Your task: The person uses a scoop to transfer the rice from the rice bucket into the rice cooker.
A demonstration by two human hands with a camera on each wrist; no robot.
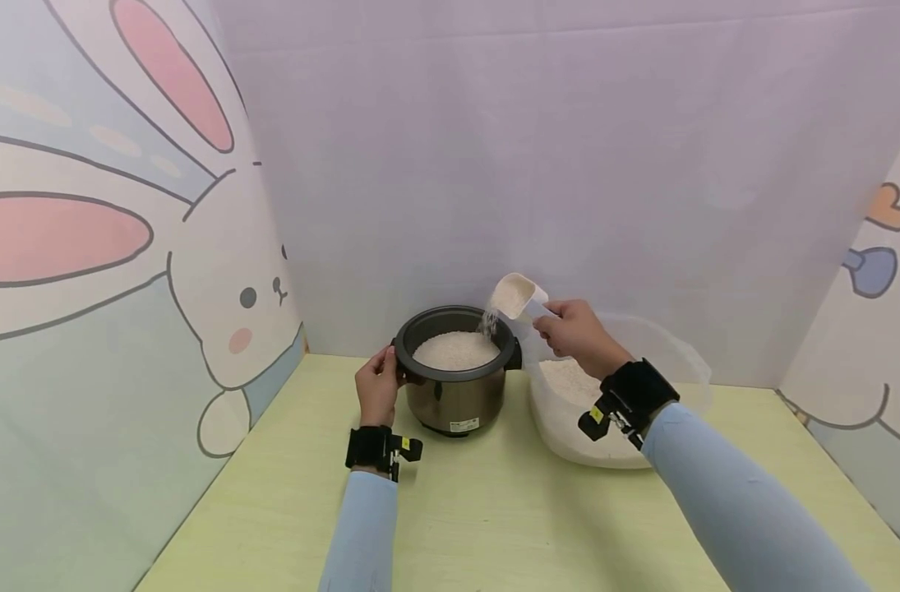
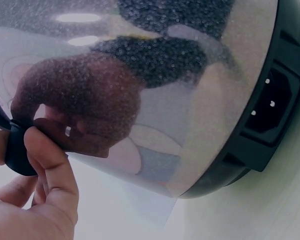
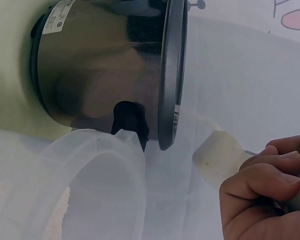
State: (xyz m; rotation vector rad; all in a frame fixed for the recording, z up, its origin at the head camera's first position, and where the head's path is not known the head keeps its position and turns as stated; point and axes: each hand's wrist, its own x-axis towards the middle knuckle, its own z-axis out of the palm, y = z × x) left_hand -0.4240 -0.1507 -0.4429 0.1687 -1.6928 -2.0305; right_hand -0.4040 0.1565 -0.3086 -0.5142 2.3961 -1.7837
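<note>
My right hand grips the handle of a white measuring scoop, tilted over the right side of a dark rice cooker. Grains of rice stream from the scoop's lip into the cooker, where a bed of white rice lies. With thumb and fingers, my left hand pinches the cooker's left side handle. In the right wrist view the scoop hangs beyond the cooker's rim, fingers curled round its handle.
A translucent tub of rice stands just right of the cooker, partly under my right forearm. Its clear lid rises behind. A power socket sits low on the cooker's side. A curtain backs the pale table.
</note>
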